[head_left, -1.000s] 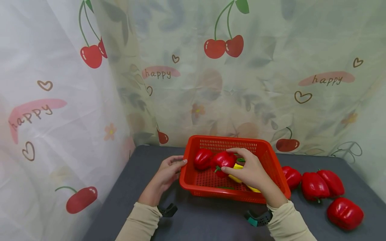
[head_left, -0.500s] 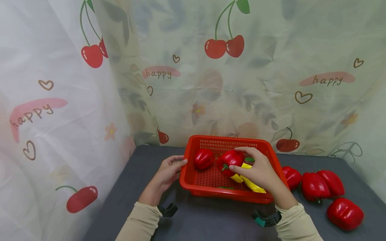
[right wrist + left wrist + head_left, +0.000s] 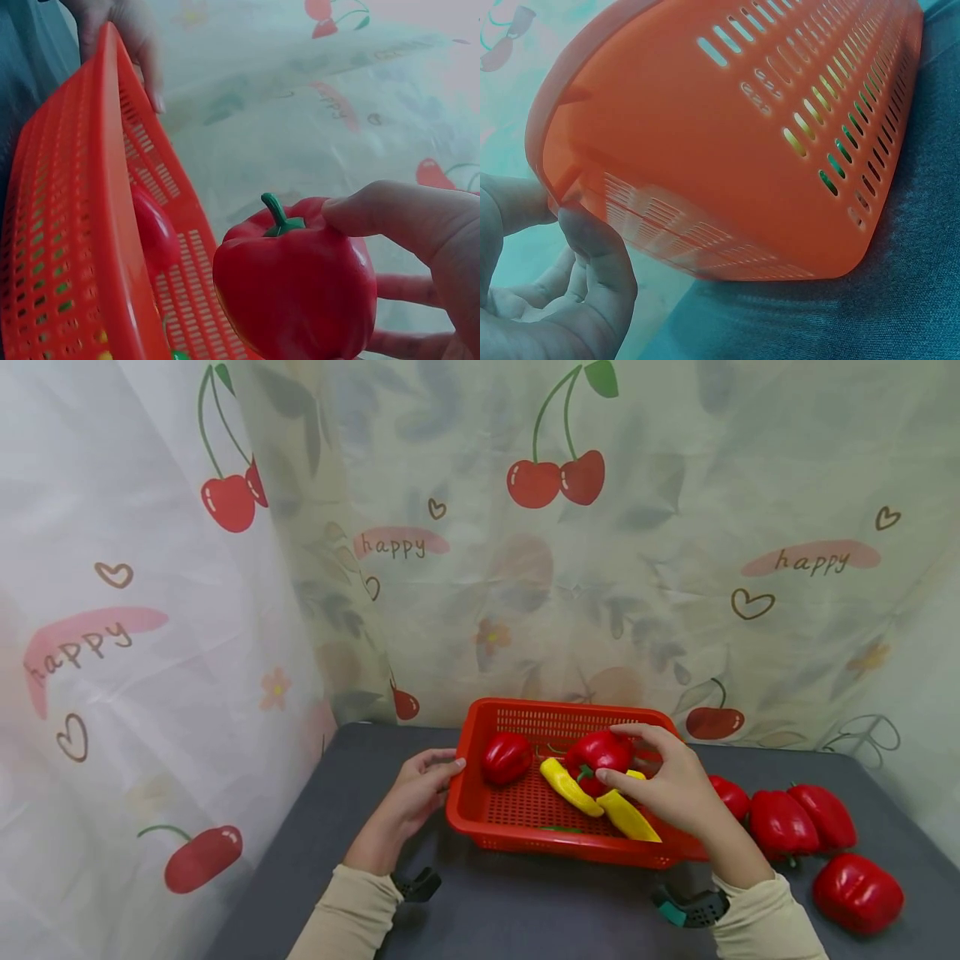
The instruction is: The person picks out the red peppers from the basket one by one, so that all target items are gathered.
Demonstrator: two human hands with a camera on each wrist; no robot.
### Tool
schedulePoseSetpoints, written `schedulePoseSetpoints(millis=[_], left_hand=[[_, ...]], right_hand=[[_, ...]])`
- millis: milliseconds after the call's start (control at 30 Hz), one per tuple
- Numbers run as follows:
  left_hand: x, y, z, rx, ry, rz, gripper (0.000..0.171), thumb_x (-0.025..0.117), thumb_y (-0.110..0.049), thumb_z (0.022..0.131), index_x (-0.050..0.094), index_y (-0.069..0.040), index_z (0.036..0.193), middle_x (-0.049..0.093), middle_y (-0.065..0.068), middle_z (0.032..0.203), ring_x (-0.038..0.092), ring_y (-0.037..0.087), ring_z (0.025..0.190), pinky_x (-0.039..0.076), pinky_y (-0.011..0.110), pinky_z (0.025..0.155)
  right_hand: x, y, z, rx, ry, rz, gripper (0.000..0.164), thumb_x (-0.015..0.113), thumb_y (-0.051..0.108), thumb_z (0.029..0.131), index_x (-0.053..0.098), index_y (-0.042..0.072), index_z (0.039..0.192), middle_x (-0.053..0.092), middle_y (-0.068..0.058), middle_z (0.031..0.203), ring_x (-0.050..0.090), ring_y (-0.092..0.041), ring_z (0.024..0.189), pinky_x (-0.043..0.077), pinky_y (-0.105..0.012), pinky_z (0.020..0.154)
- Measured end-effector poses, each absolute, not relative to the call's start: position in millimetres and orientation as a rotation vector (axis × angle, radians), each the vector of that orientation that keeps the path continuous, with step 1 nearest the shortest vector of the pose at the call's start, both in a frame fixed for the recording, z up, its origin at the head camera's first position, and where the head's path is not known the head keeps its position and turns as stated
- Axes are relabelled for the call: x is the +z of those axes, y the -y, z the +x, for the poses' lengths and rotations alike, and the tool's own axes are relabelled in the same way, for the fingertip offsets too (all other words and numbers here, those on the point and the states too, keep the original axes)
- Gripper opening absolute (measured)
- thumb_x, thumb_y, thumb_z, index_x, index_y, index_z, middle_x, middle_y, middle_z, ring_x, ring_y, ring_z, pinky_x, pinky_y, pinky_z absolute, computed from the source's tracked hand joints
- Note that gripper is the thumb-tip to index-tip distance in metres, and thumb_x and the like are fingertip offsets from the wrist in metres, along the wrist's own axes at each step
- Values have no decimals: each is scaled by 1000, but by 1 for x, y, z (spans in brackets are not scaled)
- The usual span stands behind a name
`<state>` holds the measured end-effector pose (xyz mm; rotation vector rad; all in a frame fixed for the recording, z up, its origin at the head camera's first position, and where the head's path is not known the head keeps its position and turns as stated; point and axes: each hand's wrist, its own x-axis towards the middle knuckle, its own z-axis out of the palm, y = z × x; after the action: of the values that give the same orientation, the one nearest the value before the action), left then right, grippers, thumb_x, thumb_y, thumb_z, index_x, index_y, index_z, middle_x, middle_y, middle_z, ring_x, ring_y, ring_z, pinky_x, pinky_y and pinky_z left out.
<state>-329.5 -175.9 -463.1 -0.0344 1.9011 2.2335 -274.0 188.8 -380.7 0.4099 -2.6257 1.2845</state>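
My right hand grips a red bell pepper with a green stem, held above the right part of a red plastic basket. In the right wrist view the thumb lies on top of this bell pepper, beside its stem, with fingers behind it. My left hand pinches the basket's left rim between thumb and fingers, as the left wrist view shows at the rim. Inside the basket lie another red bell pepper, a yellow banana-like piece, a second yellow piece and some green bits.
Several red bell peppers lie on the dark table to the basket's right, one nearest the front and another behind it. A patterned curtain hangs behind and to the left of the table.
My right hand has moved the held bell pepper rightward over the basket, uncovering the yellow pieces. My left hand stays on the rim.
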Motion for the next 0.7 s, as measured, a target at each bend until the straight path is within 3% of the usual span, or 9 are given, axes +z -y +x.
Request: schedulePoseSetpoints(millis=[433, 700], left_hand=[[-464, 176, -330, 2234, -1913, -30, 46, 74, -21, 101, 59, -3, 140, 74, 18, 124, 74, 17, 92, 65, 33, 81], [-464, 175, -331, 2239, -1904, -57, 43, 74, -21, 101, 60, -5, 139, 75, 15, 122, 74, 17, 93, 65, 34, 82]], right_hand=[[-379, -211, -266, 1227, 2625, 319, 66, 86, 35, 91, 58, 11, 146, 54, -20, 149, 65, -51, 126, 65, -51, 86], [-380, -225, -262, 1145, 2615, 299, 68, 85, 38, 91, 58, 10, 147, 54, -22, 150, 62, -52, 127, 62, -60, 91]])
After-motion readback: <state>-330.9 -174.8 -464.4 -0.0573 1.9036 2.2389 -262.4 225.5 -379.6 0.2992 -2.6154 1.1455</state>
